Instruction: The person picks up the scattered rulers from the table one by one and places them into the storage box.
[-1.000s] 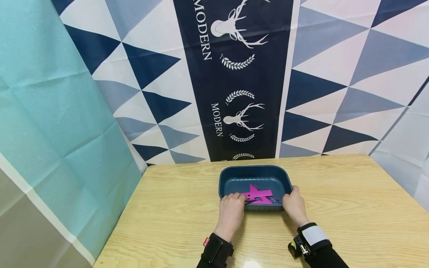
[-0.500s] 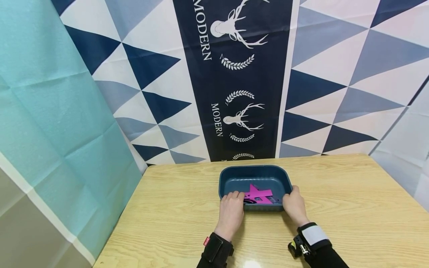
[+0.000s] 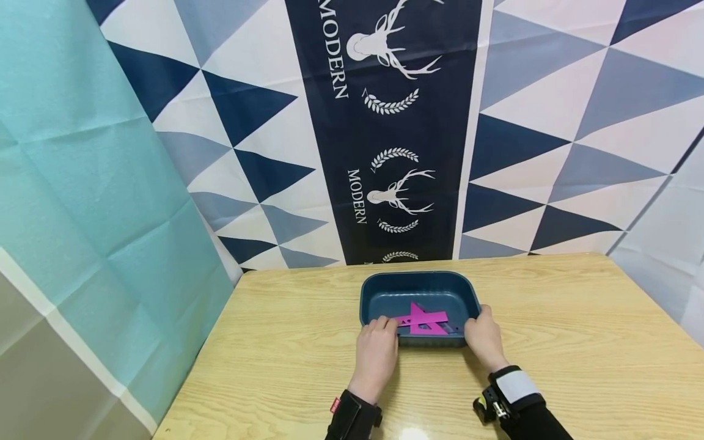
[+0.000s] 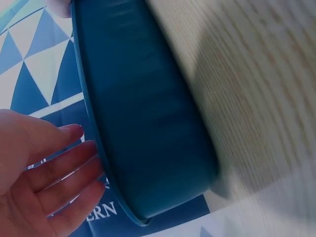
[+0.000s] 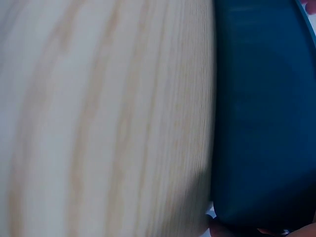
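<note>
A dark teal plastic box (image 3: 420, 279) sits on the wooden table. Inside lie a pink straight strip like a ruler (image 3: 437, 317) and a pink triangular set square (image 3: 415, 329) that partly overlap. Beside them is a bluish see-through piece (image 3: 448, 328), too small to make out. My left hand (image 3: 376, 354) is over the box's near left rim; in the left wrist view its fingers (image 4: 74, 173) are loosely extended by the rim, with nothing seen between them and the thumb. My right hand (image 3: 484, 336) grips the box's near right corner, its fingertips partly hidden.
The wooden table (image 3: 275, 354) extends on both sides of the box. Behind it hangs a patterned cloth (image 3: 407, 134) with triangles and deer prints. A turquoise curtain (image 3: 110, 183) hangs at the left.
My left hand has shifted slightly left and back along the rim. The dark curved thing seen beside its fingers earlier is out of sight. My right hand and the box stay put.
</note>
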Demonstrator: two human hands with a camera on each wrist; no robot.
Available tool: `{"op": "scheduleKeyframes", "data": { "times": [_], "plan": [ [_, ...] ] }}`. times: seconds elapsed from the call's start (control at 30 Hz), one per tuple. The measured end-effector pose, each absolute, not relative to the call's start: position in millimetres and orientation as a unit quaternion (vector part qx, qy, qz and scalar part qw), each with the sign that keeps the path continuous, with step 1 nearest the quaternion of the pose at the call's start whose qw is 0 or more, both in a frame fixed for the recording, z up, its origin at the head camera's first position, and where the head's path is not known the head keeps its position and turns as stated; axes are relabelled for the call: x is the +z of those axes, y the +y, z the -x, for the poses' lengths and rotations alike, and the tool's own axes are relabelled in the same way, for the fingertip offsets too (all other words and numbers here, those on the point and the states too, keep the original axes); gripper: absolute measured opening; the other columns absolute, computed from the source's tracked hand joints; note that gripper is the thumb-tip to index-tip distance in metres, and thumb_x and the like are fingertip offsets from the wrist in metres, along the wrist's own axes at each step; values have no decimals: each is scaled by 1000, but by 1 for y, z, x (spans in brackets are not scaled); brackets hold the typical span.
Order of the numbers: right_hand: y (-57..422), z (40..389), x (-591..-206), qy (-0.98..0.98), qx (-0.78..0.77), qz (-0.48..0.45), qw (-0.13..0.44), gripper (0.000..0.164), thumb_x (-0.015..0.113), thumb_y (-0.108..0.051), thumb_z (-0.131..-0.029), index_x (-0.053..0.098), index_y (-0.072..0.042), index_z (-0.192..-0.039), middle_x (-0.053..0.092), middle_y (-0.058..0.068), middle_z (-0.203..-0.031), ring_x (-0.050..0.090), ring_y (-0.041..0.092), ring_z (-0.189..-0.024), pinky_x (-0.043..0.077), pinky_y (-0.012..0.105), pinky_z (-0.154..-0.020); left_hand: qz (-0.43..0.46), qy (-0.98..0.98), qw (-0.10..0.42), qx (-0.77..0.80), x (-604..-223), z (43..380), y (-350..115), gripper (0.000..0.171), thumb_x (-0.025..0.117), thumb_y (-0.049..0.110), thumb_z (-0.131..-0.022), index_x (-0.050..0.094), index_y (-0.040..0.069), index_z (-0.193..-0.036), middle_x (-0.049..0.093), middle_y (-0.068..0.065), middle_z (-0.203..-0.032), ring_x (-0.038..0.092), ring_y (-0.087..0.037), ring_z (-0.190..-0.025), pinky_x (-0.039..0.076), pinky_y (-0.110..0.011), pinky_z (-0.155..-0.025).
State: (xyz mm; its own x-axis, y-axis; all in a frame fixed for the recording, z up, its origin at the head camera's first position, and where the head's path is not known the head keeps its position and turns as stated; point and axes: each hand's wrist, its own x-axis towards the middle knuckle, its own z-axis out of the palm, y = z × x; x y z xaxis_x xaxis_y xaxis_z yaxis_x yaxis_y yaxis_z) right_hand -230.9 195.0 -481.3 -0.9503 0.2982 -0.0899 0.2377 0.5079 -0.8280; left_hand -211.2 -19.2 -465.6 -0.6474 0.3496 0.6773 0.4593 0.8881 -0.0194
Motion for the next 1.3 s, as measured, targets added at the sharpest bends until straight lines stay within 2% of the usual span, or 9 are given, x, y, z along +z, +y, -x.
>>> {"op": "scheduleKeyframes", "data": {
  "times": [0.17, 0.37, 0.67, 1.0, 1.1, 1.3],
  "plan": [
    [195, 229, -481, -868, 472, 154, 25, 50, 25, -5, -88, 18, 17, -132, 30, 43, -129, 35, 52, -119, 32, 57, -96, 218, -898, 361, -122, -464, 203, -24, 4, 65, 15, -81, 67, 15, -84, 61, 4, -81, 57, -11, -70, 43, -23, -61],
    [196, 230, -480, -867, 473, 151, 30, 49, 26, -6, -89, 19, 16, -131, 31, 43, -128, 36, 52, -118, 32, 57, -95, 243, -875, 382, -172, -460, 193, -25, 6, 60, 16, -84, 66, 16, -82, 58, 5, -84, 56, -10, -73, 44, -23, -65],
    [195, 232, -479, -866, 472, 162, 30, 49, 26, -6, -88, 20, 16, -131, 32, 42, -128, 36, 51, -118, 31, 57, -96, 272, -893, 320, -164, -461, 176, -28, 6, 63, 16, -82, 68, 18, -81, 60, 8, -78, 57, -7, -70, 43, -21, -62],
    [196, 231, -480, -871, 464, 157, 39, 49, 26, -6, -87, 21, 16, -130, 34, 43, -126, 37, 52, -116, 32, 57, -95, 328, -888, 298, -122, -473, 165, -25, 7, 65, 17, -78, 69, 19, -83, 63, 10, -81, 60, -5, -73, 44, -21, -67],
    [196, 232, -480, -871, 464, 158, 37, 49, 27, -6, -87, 21, 16, -131, 34, 43, -126, 38, 52, -116, 33, 57, -95, 338, -895, 268, -112, -475, 158, -25, 9, 64, 18, -79, 68, 20, -88, 64, 11, -83, 60, -4, -77, 45, -21, -69],
    [196, 230, -479, -867, 472, 155, 24, 50, 26, -6, -88, 18, 16, -132, 31, 43, -129, 35, 51, -119, 32, 57, -96, 368, -915, 144, -83, -479, 142, -26, 17, 60, 27, -84, 67, 22, -98, 63, 11, -92, 59, -4, -83, 46, -22, -71]
  ]
}}
